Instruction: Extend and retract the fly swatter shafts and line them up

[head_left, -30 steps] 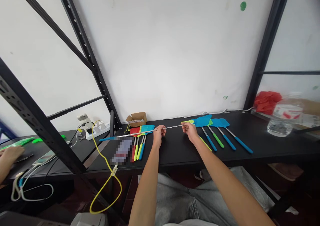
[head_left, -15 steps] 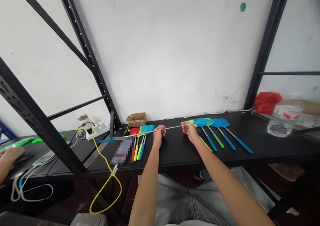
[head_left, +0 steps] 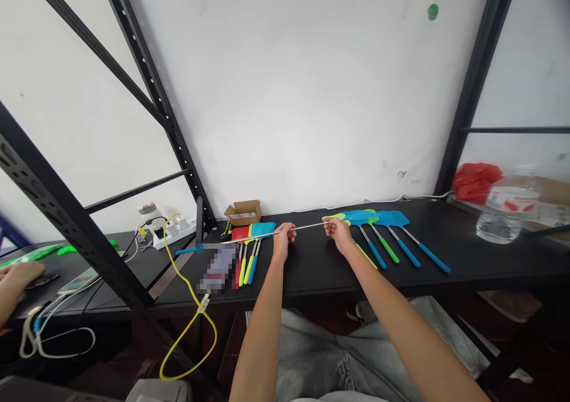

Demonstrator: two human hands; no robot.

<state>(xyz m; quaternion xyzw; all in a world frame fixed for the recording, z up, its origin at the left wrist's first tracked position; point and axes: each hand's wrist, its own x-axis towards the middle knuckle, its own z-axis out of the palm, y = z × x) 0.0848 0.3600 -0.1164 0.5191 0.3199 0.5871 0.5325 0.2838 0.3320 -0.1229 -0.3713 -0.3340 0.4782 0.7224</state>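
A long fly swatter with a thin metal rod (head_left: pixel 307 228) is stretched level between my two hands above the table. Its blue handle (head_left: pixel 186 251) points left, past the pixelated patch. My left hand (head_left: pixel 285 237) is closed around the middle of the rod. The fingers of my right hand (head_left: pixel 337 232) pinch the rod's right end; whether a swatter head is attached there I cannot make out. Several fly swatters with blue and green heads (head_left: pixel 392 218) lie fanned out beside my right hand. Left of my left hand lie more swatters with red, yellow and blue heads (head_left: pixel 262 230).
A small open cardboard box (head_left: pixel 244 211) stands against the wall. A yellow cable (head_left: pixel 215 331) hangs off the front edge near a power strip (head_left: pixel 176 236). At right stands a large water bottle (head_left: pixel 503 212). Another person's hand (head_left: pixel 20 274) rests at far left, beyond the black shelf post (head_left: pixel 80 224).
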